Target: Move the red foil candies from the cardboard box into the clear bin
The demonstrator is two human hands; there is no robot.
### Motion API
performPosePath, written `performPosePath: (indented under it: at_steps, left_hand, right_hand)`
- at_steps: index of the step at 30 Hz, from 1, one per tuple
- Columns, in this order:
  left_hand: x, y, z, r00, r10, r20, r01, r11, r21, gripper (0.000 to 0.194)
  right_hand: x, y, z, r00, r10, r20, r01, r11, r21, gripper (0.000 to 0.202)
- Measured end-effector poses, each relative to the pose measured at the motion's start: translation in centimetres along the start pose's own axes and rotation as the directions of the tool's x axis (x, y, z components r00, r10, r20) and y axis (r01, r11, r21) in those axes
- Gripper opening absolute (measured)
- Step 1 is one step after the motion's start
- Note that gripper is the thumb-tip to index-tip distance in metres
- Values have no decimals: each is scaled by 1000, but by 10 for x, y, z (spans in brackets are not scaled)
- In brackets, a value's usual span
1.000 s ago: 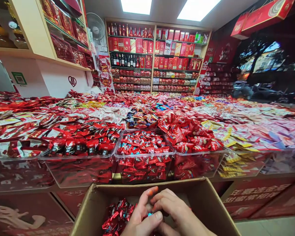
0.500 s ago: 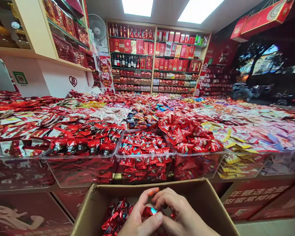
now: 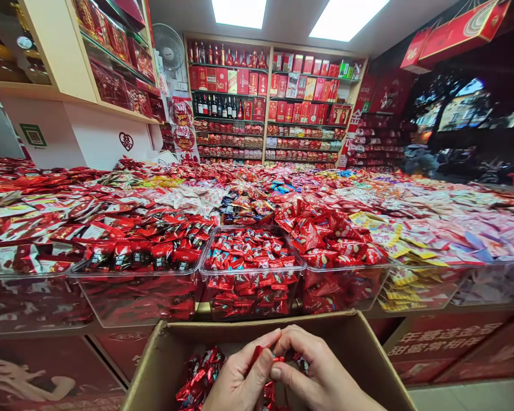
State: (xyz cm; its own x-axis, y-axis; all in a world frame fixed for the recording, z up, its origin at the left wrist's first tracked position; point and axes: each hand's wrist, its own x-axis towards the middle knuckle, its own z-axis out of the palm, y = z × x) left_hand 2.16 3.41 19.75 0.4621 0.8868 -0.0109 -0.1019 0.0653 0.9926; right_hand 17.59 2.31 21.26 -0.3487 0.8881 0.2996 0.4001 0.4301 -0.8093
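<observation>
Both my hands meet over an open cardboard box (image 3: 148, 365) at the bottom of the view. My left hand (image 3: 242, 374) is closed, thumb and fingers pressed on a red foil-wrapped candy (image 3: 259, 353). My right hand (image 3: 314, 362) pinches at the same candy from the right, its fingertips touching those of the left. Most of the candy is hidden by my fingers. More red wrapped candies (image 3: 199, 379) lie in the box, to the left of my hands and partly beneath them.
Just beyond the box stands a clear plastic bin (image 3: 253, 271) of similar red candies. Bins of black-and-red packets (image 3: 139, 257) and larger red packets (image 3: 325, 240) flank it. Yellow packets (image 3: 394, 240) lie farther right. Shelves (image 3: 265, 85) with bottles and red boxes line the back wall.
My fingertips have come together around the candy, which has turned and is now more covered. My right thumb has moved in against it. Both hands stay above the box.
</observation>
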Motion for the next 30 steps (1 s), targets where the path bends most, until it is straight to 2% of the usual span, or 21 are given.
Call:
performPosePath:
  at_steps: [3, 6, 13, 22, 24, 27, 30]
  left_hand:
    - [1, -10, 3, 997, -56, -53, 54, 998, -41, 46]
    - [1, -14, 4, 987, -153, -54, 150, 988, -41, 54]
    - [1, -11, 6, 994, -64, -89, 55, 993, -102, 50]
    - [0, -13, 6, 985, -149, -81, 148, 989, -23, 53]
    - [0, -11, 6, 989, -92, -116, 94, 995, 12, 48]
    - [0, -7, 4, 981, 53, -189, -34, 994, 103, 37]
    - [1, -8, -2, 983, 105, -149, -78, 981, 178, 31]
  right_hand:
    - [1, 2, 1, 1000, -11, -12, 12, 1000, 12, 14]
    - [2, 4, 3, 1000, -5, -13, 5, 1000, 22, 15]
    - [0, 4, 4, 999, 33, -19, -32, 999, 35, 15]
    - [0, 2, 2, 1000, 8, -20, -7, 997, 77, 13]
    - [1, 3, 1, 1000, 15, -17, -13, 997, 72, 14]
    - [2, 5, 2, 999, 48, -11, -47, 997, 57, 16]
    - [2, 9, 3, 995, 99, -15, -98, 994, 56, 20]
